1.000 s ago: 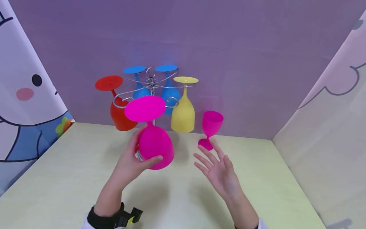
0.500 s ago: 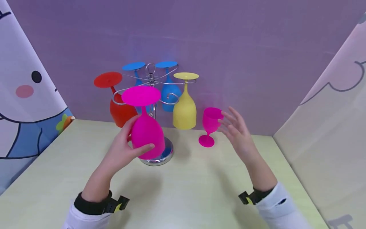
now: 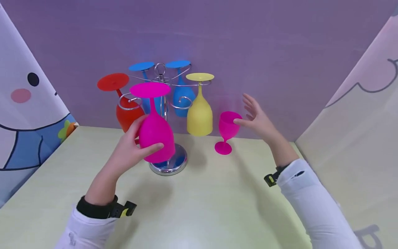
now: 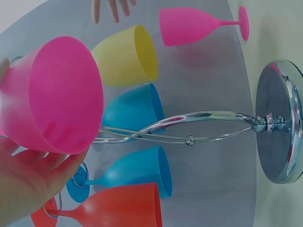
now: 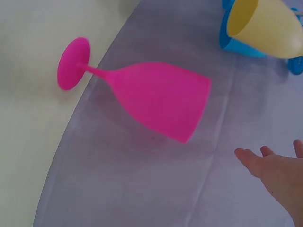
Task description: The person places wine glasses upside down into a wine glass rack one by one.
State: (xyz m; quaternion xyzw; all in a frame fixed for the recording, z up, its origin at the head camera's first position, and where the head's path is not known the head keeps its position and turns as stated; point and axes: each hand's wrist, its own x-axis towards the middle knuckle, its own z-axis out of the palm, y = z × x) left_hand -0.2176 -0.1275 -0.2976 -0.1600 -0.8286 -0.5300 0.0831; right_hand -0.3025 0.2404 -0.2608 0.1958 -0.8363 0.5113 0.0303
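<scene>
My left hand [image 3: 129, 148] grips the bowl of a pink wine glass [image 3: 157, 135] that is upside down, its foot up at the front of a metal glass rack [image 3: 171, 166]. The left wrist view looks into that glass's open mouth. A second pink wine glass [image 3: 229, 126] stands upright on the table, right of the rack. Close to its rim is my right hand [image 3: 259, 121], fingers spread and holding nothing; in the right wrist view a gap shows between the fingertips [image 5: 240, 153] and the bowl.
Upside down on the rack hang a red glass [image 3: 127, 112], two blue glasses [image 3: 184, 98] and a yellow glass [image 3: 200, 116]. A purple backdrop [image 3: 264, 45] rises behind the pale table [image 3: 199, 200]; printed panels stand at both sides.
My right hand has moved right and up, from in front of the standing pink glass to its right side. The left hand has shifted slightly left with its glass, and the rack's base now shows.
</scene>
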